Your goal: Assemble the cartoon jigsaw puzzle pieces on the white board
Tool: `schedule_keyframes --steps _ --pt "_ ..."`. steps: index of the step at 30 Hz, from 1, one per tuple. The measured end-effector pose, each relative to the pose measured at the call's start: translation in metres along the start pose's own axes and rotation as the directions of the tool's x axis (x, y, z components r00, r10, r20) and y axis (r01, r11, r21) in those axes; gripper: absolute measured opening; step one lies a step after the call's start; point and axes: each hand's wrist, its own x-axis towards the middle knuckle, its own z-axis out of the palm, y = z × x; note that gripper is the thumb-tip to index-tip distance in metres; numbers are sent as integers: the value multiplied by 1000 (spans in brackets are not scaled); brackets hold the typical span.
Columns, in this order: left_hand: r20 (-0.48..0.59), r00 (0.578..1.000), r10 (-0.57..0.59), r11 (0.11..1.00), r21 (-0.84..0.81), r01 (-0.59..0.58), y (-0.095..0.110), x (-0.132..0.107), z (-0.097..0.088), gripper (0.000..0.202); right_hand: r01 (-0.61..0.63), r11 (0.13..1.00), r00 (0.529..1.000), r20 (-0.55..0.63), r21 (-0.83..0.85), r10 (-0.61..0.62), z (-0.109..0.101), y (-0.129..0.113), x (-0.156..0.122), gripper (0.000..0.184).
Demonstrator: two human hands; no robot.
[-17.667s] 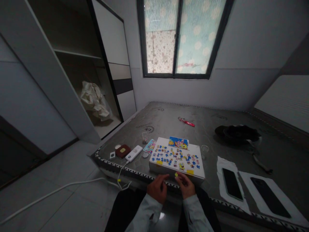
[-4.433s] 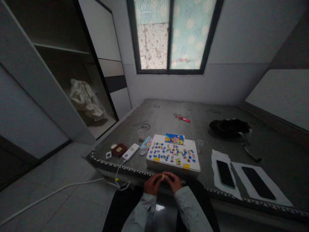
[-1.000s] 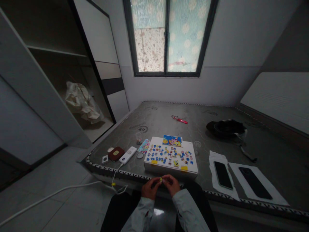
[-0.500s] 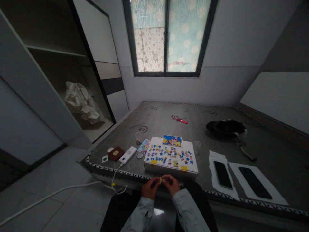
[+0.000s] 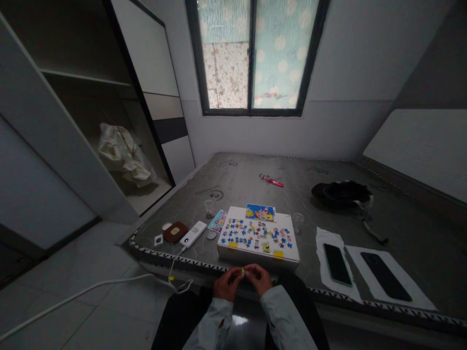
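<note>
Fingertips pinched together, my left hand [image 5: 226, 283] and my right hand [image 5: 259, 278] meet over my lap. Between them is a small yellow puzzle piece [image 5: 242, 271], mostly covered by the fingers; whether it is one piece or two joined ones is too small to tell. Just beyond my hands, a white box [image 5: 255, 255] lies flat near the bed's edge. Several blue and yellow jigsaw pieces [image 5: 237, 233] are spread over its top, with a few joined into a little yellow figure [image 5: 266, 246]. A picture card [image 5: 260, 212] rests at the box's far edge.
Left of the box are a second card [image 5: 218, 220], a clear cup [image 5: 209, 209], a white power bank [image 5: 193, 234] with a cable and a brown case [image 5: 175, 232]. To the right are another clear cup [image 5: 298, 222], two phones [image 5: 337, 264] and a black cap [image 5: 341, 193].
</note>
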Motion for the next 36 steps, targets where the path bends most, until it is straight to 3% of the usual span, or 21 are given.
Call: schedule_keyframes --steps 13,24,36 --pt "22 1000 -20 1000 3 20 2 0 -1 18 -40 999 996 83 10 39 -6 9 3 49" --pt "9 1000 -12 1000 -4 13 -1 0 2 18 -67 995 998 9 80 67 -3 20 3 54" --pt "-13 1000 24 999 28 -24 0 0 -1 23 -61 998 996 61 12 60 -4 5 1 54"
